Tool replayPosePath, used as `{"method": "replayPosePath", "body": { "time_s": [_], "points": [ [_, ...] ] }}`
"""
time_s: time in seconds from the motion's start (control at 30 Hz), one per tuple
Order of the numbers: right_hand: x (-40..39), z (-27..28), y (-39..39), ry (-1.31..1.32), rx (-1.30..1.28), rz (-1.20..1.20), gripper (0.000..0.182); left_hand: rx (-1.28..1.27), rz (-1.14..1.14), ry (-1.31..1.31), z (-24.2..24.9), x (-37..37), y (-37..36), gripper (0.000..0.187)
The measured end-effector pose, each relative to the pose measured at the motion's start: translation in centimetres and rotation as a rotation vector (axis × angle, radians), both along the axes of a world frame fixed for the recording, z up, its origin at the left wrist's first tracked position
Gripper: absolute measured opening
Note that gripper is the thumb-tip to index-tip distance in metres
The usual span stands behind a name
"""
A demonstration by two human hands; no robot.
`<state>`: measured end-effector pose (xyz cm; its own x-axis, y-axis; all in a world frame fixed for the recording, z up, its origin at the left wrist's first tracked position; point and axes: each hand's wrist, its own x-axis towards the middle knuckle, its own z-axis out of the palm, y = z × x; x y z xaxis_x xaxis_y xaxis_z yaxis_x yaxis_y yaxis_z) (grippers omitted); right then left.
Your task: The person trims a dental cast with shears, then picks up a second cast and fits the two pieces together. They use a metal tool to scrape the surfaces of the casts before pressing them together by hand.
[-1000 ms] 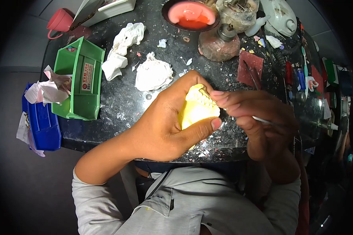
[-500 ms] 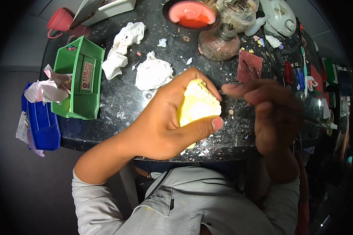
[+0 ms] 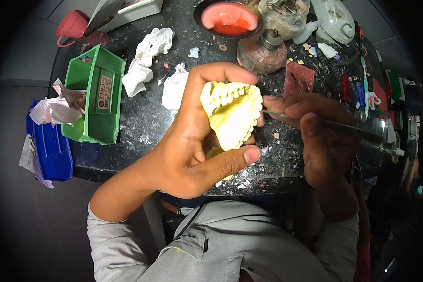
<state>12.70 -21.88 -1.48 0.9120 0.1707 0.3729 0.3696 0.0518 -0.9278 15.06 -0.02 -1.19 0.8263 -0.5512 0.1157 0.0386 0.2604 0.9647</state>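
Observation:
A yellow dental cast (image 3: 232, 113) with a curved row of teeth is held up over the table by my left hand (image 3: 188, 131). My thumb lies along its lower edge, and the fingers wrap round behind it. From the right, my right hand (image 3: 326, 131) grips a thin metal carving knife (image 3: 348, 130) like a pen. The tool's narrow tip is right at the teeth on the cast's right side. Crumpled white tissue (image 3: 175, 89) lies just behind my left hand.
A green bin (image 3: 109, 120) and a blue bin (image 3: 55, 157) stand at the left. Toward the back are a dark bowl of red wax (image 3: 230, 21) and a spirit burner (image 3: 263, 54). A red wax sheet (image 3: 300, 77) lies at the right, with crumbs scattered over the black table (image 3: 143, 162).
My left hand has turned the cast so its teeth face the camera. My right hand has moved slightly left and lower, bringing the tool tip to the teeth.

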Motion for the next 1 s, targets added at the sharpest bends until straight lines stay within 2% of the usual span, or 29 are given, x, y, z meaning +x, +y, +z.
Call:
{"method": "replayPosePath", "body": {
  "time_s": [0.17, 0.33, 0.67, 0.73, 1.0],
  "points": [
    [-0.04, -0.02, 0.06, 0.016, 0.023, -0.015, 0.021, -0.046, -0.016, 0.046, 0.04, -0.14, -0.07, 0.08],
    [-0.01, 0.0, 0.14, -0.008, -0.019, -0.017, 0.02, -0.001, -0.008, -0.064, -0.17, 0.06, -0.12, 0.08],
    [0.06, -0.4, 0.38, 0.056, 0.044, -0.028, 0.02, 0.028, -0.017, -0.077, -0.42, -0.02, -0.17, 0.078],
    [-0.01, -0.58, 0.45, 0.076, 0.084, -0.04, 0.02, -0.04, -0.027, -0.03, -0.72, -0.18, -0.27, 0.077],
    [0.3, -0.63, 0.28, 0.077, 0.097, -0.028, 0.016, -0.044, -0.02, 0.008, -0.67, -0.22, -0.39, 0.076]
  ]
}}
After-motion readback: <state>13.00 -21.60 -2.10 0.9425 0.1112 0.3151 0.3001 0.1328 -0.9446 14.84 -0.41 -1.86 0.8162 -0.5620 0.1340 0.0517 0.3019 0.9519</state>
